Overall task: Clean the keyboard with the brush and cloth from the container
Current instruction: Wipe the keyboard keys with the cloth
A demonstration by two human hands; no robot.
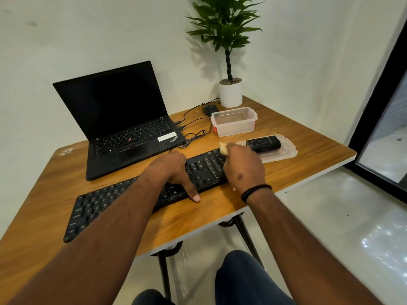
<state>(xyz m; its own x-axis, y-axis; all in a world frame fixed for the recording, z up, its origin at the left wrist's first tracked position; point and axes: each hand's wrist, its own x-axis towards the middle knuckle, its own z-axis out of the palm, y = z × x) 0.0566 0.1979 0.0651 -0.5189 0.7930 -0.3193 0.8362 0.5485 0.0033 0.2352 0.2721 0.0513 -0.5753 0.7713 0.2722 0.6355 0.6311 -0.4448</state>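
Keyboard [136, 199], black and full-sized, lies slantwise across the wooden worktop [304, 148], its left end near the front edge and its right end reaching up toward the lid. The left hand [174, 170] rests palm-down over the keys right of the middle, fingers fairly straight and holding nothing, the thumb stretched down past the keyboard's front edge onto the wood. The right hand [242, 168] sits at the keyboard's right end, its grip curled round a pale cloth [223, 148], a bit of which pokes out above the knuckles; a dark band circles that wrist. Whether the cloth touches the keys cannot be told, as the hand hides its underside.

Just beyond the right hand a clear lid [284, 154] lies flat, with a small black case-like object [263, 143] on it. Behind the lid stands the clear container [234, 122], open-topped. A black laptop [123, 119] stands open behind the keyboard's left half, screen dark, with coiled cables [193, 137] beside it, and a mouse [210, 110] and a potted plant [230, 91] sit at the far corner.

Bare wood runs along the front of the keyboard, narrowing toward the worktop's edge near the right wrist; the right-hand corner of the worktop past the lid shows open wood.
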